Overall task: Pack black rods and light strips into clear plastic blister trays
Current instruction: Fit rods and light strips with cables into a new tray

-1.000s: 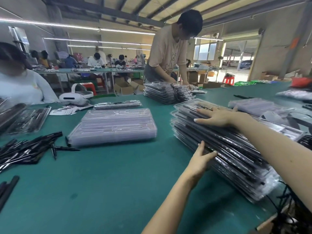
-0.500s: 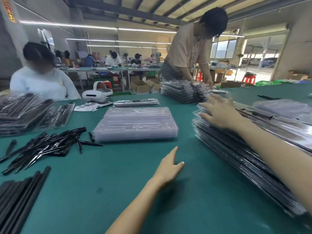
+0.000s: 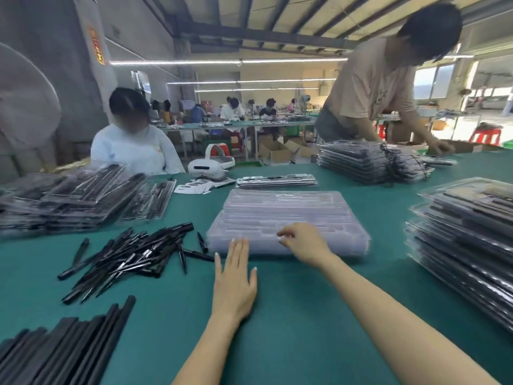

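A stack of empty clear blister trays [image 3: 286, 215] lies on the green table [image 3: 291, 315] straight ahead. My right hand [image 3: 304, 244] reaches its near edge, fingers bent over the top tray's rim; motion blur hides whether they pinch it. My left hand [image 3: 234, 282] is flat with straight fingers on the table, its fingertips at the stack's near left corner. A heap of short black rods [image 3: 130, 255] lies to the left. Long black rods [image 3: 63, 348] lie at the bottom left. Packed trays [image 3: 466, 245] are piled on the right.
More packed trays [image 3: 69, 198] are heaped at the far left, another pile [image 3: 369, 161] at the far right under a standing person's hands. A seated person [image 3: 133, 145] works across the table. A white headset [image 3: 209, 166] and paper slips [image 3: 194, 187] lie behind the empty trays.
Both hands left the packed pile on the right and swung left to the empty tray stack. The view turned left with them.
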Tool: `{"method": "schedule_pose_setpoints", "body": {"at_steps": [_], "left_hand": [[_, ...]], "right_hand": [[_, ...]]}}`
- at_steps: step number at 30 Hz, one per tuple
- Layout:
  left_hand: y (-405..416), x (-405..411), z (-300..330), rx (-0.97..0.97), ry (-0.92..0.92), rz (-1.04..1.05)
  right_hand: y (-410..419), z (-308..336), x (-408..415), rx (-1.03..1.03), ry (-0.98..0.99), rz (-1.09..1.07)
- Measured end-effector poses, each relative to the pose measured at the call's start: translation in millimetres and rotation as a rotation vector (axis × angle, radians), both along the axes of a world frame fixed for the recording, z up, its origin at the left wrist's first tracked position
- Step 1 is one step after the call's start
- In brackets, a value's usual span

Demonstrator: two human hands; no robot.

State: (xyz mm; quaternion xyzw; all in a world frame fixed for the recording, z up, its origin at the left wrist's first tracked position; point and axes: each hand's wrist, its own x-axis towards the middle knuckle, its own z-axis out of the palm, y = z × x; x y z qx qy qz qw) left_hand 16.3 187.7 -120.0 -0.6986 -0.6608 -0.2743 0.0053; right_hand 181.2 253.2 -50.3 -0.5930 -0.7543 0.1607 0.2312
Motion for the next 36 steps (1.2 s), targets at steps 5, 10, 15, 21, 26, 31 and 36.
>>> {"method": "schedule_pose_setpoints", "body": {"at_steps": [5,10,15,21,26,31,36], "left_hand": [[24,-2,2,0.088,0.053,-0.057],[24,-1,0,0.145,0.001,-0.078],[24,-1,0,0.168,0.043,-0.057],[22,-1,-2,0.152,0.067,-0.035],[21,0,0,0.164,0.023,-0.053],[21,-1,0,0.159,-0.001,-0.060],[22,-2,-1,0.149,0.011,-0.048]], "right_hand": [[38,10,1,0.002,-0.081,0.038],[52,22,15,-0.123,0.014,0.289],[57,20,14,-0.143,0.069,0.271],[59,27,9,-0.217,0.027,0.258],[61,28,9,-0.239,0.023,0.264],[63,28,9,-0.304,0.077,0.248],[67,29,9,-0.339,0.057,0.253]]}}
